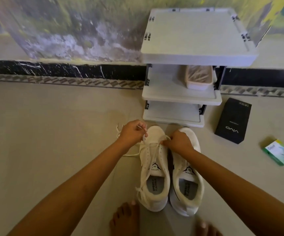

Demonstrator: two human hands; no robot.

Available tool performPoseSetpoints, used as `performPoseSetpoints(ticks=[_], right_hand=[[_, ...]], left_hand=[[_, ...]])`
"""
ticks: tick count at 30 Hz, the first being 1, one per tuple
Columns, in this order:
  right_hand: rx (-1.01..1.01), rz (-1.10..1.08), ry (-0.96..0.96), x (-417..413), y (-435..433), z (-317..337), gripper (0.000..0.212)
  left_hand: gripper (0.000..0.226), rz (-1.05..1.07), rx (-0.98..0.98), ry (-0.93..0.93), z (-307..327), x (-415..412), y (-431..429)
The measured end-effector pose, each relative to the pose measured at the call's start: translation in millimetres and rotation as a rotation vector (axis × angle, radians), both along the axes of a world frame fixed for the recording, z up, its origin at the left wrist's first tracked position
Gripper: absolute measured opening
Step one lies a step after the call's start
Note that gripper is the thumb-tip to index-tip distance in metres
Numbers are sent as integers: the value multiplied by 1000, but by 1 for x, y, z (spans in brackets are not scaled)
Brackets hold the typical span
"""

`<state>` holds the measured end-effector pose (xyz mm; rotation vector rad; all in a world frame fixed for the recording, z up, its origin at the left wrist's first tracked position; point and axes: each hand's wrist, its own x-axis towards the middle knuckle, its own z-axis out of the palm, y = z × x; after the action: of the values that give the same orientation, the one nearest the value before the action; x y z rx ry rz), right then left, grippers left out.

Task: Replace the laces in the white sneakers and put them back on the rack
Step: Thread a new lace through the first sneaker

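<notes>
Two white sneakers are standing side by side on the floor, toes pointing at the grey shoe rack just beyond them. The left hand is pinching one end of the white lace beside the left-side sneaker, fingers curled around the strand. The right hand is pinching the lace near that shoe's front eyelets, partly covering the right-side sneaker. A black vivo box and a green carton are lying to the right.

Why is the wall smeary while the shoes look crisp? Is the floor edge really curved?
Head view: wall smeared, probably head motion; wide lens slightly bows black skirting; white sneakers, lace, left hand and right hand fairly sharp; soft light, faint shadows.
</notes>
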<state>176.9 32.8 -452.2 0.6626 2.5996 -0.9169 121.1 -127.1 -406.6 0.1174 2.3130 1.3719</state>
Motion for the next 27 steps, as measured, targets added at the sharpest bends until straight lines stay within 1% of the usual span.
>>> performPoseSetpoints(ticks=[1,3,5,7,9,10,11,12,14,16,18,20,22,25,26,27], right_hand=[[-21,-3,53,-1,-2,-2,27],[-85,-3,221,-2,-2,4,20],[-189,76,335,-1,-4,18,19],[-256,277,337,4,-12,28,18],[-276,486,254,11,-24,31,21],[-284,534,232,14,-27,29,23],[-288,533,241,16,-27,28,24],[-289,482,273,17,-24,28,24],[-233,297,343,20,-8,28,24],[-159,155,317,22,6,24,28],[-111,160,196,23,8,17,38],[-119,188,144,26,-2,8,40],[-148,139,189,28,-11,2,36],[-180,72,241,31,-14,-3,33],[-195,76,236,31,-13,-4,34],[-208,88,225,30,-12,-4,35]], left_hand=[[13,18,3,-13,-3,1,-2],[14,41,16,-15,-6,0,-8],[17,66,33,-4,-8,-4,-13],[16,121,56,-12,-9,-9,-17],[16,177,92,-23,-8,-12,-18],[16,189,105,-22,-8,-14,-17],[17,189,109,-15,-7,-14,-16],[17,176,107,-4,-7,-13,-15],[20,131,110,33,-7,-8,-11],[21,51,95,85,-9,0,-6],[14,-67,42,146,-14,7,2],[6,-164,-19,217,-19,13,10],[4,-183,-41,261,-20,14,15],[6,-239,-63,271,-21,17,14],[7,-284,-108,284,-23,18,13],[8,-340,-193,319,-25,20,12]])
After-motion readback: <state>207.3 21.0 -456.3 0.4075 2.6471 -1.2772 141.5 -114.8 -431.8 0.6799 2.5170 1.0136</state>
